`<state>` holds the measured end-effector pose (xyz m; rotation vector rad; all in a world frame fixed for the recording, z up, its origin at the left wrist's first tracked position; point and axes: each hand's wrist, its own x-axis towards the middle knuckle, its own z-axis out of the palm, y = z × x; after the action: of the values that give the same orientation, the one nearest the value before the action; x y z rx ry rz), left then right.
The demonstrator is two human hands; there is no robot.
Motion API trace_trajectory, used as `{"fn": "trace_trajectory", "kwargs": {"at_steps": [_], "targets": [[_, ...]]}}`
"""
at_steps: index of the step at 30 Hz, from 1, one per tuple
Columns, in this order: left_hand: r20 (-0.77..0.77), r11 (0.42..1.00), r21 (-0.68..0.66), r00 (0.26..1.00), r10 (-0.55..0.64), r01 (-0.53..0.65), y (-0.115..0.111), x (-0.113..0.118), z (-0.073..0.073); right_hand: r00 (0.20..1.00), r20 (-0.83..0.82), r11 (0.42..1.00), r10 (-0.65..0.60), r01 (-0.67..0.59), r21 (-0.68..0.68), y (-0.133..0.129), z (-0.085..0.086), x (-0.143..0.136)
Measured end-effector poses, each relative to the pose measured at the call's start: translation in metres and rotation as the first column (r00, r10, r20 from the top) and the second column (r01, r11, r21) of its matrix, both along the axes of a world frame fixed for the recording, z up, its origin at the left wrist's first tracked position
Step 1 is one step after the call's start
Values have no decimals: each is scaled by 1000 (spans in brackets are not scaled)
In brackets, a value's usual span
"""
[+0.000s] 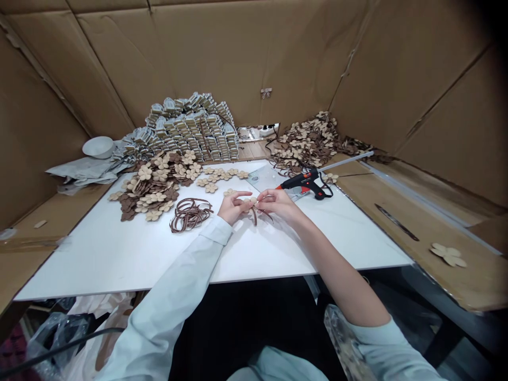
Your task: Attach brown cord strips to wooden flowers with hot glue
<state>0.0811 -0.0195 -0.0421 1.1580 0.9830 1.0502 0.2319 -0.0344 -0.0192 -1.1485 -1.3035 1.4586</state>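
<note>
Cardboard walls (222,53) enclose the white worktop (130,259) at left, far side and right. At far left, a white bowl (98,147) sits by flat grey bags (85,170), beside a tall stack of small packs (198,129). A slim dark tool (396,222) lies right; a clear bag (51,338) and black cable (63,346) show near left.

Left hand (232,208) and right hand (279,202) partly hide a beige flower (253,200) — near left, the picture's edge crops a black cable (99,332).
</note>
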Motion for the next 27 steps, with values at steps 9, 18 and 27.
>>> {"fn": "trace_trajectory", "kwargs": {"at_steps": [9, 18, 27], "targets": [[-18, 993, 66, 995, -96, 97, -3, -3, 6, 1000, -6, 1000, -4, 4, 12, 0, 5, 0], [-119, 818, 453, 885, 450, -355, 14, -34, 9, 983, 137, 992, -125, 120, 44, 0, 34, -1], [-295, 804, 421, 775, 559, -420, 11, -58, 9, 774, 158, 789, -613, 590, 171, 100, 136, 81]]}}
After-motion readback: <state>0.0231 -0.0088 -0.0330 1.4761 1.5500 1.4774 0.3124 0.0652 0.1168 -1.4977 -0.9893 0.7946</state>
